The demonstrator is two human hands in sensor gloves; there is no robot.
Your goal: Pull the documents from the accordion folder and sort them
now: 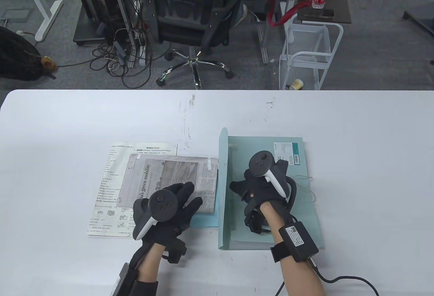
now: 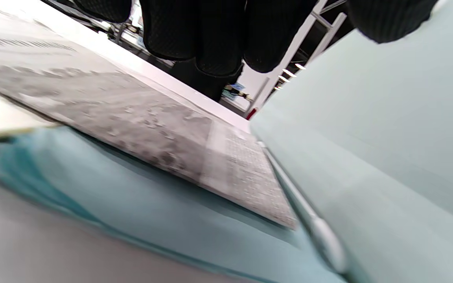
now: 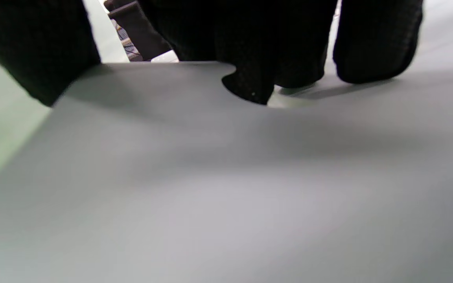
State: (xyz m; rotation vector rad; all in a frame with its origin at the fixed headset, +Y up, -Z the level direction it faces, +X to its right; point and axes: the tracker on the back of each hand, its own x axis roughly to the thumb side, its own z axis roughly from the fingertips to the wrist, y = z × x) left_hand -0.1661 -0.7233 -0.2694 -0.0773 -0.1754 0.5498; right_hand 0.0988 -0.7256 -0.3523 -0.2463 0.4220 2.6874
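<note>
A teal accordion folder (image 1: 298, 204) lies flat right of centre, its flap (image 1: 223, 187) raised along its left side. My right hand (image 1: 245, 182) rests on top of the folder; in the right wrist view its fingers (image 3: 250, 59) touch a grey surface (image 3: 226, 177). Left of the folder a newspaper clipping (image 1: 169, 174) lies on a teal sheet (image 1: 203, 219) and a white printed document (image 1: 108, 187). My left hand (image 1: 186, 201) is spread over the clipping's near edge, holding nothing. In the left wrist view its fingers (image 2: 218, 39) hang above the clipping (image 2: 151, 129), beside the flap (image 2: 368, 137).
A thin loose string (image 1: 310, 184) lies at the folder's right edge. A cable (image 1: 339, 279) runs from my right wrist over the table (image 1: 373, 140). Beyond the table's far edge stand an office chair (image 1: 193, 11) and a white wire cart (image 1: 308, 55).
</note>
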